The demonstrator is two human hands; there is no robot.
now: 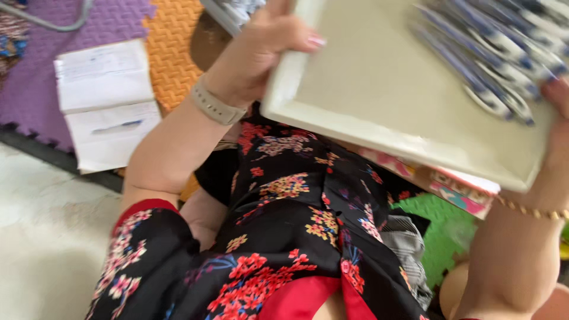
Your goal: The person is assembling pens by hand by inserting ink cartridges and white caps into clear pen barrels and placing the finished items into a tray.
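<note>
The left hand (261, 53) and right hand (557, 101) clamp fingers over the tray (379, 89) edges. Tilted, the pens (492, 53) (loose beside the right fingers) could slide off.

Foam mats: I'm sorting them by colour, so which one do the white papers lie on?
The purple foam mat, top left; the white papers rest on it, beside the orange one.

Purple, orange and green foam floor mats (172, 53) under white paper sheets (106, 101).

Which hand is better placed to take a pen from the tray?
Probably the right hand: its thumb lies beside the blue-and-white pens on the cream tray. The left hand grips the far edge, away from them.
</note>
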